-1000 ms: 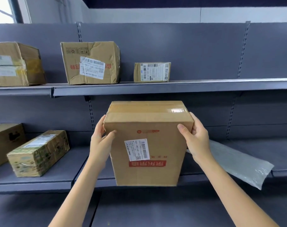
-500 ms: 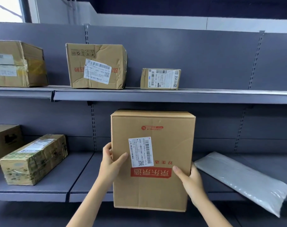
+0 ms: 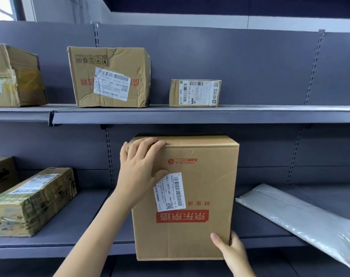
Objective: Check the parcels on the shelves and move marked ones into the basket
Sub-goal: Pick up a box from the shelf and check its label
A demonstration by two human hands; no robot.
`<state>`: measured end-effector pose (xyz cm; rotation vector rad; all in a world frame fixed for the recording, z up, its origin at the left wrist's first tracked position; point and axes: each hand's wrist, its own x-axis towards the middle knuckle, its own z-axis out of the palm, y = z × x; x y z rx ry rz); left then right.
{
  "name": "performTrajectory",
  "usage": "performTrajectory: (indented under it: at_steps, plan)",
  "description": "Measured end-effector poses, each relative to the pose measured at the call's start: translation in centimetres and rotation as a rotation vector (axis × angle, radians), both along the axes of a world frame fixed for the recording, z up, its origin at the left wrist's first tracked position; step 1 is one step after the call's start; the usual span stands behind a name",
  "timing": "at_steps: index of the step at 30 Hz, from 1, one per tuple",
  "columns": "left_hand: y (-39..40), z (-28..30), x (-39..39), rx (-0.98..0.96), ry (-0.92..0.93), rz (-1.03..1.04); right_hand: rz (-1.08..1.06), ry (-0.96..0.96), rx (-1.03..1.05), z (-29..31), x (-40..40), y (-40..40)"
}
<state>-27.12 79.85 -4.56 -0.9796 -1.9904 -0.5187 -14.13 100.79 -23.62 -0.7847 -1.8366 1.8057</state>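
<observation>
our left hand (image 3: 139,168) has moved up to the box (image 3: 185,196) top corner, fingers flat; right hand (image 3: 231,249) pinches its bottom corner. box upright at lower shelf (image 3: 70,242) edge. we should turn it slowly, check every face.

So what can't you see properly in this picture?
- Basket: not in the head view at all.
- Big box: its back and underside face away; the left hand covers a corner of its label.
- Far-left boxes: cut off by the picture's edge.
- Label print: too small to tell any mark.
- Grey bag: its far end runs past the right edge.
</observation>
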Motion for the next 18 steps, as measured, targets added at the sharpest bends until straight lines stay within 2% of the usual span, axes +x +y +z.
performTrajectory:
  at_steps: [2,5,7,12,18]
  plan:
    - [-0.2,-0.1,-0.1,0.007,0.01,-0.014,-0.03,0.005,-0.163,-1.9,0.0,-0.7]
    - [-0.5,-0.1,-0.1,0.009,-0.016,-0.036,-0.022,0.137,-0.505,-2.8,0.0,-2.1]
    - [-1.0,0.0,-0.2,0.032,-0.036,-0.035,0.023,0.248,-0.628,-2.7,-0.1,-2.6]
    - [-4.9,-0.3,-0.4,0.302,-0.202,-0.092,-0.015,0.399,-0.65,-1.1,-0.7,-2.4]
    - [-5.7,-0.7,0.9,0.378,-0.236,-0.056,-0.068,0.465,-0.735,-0.8,-1.2,-3.8]
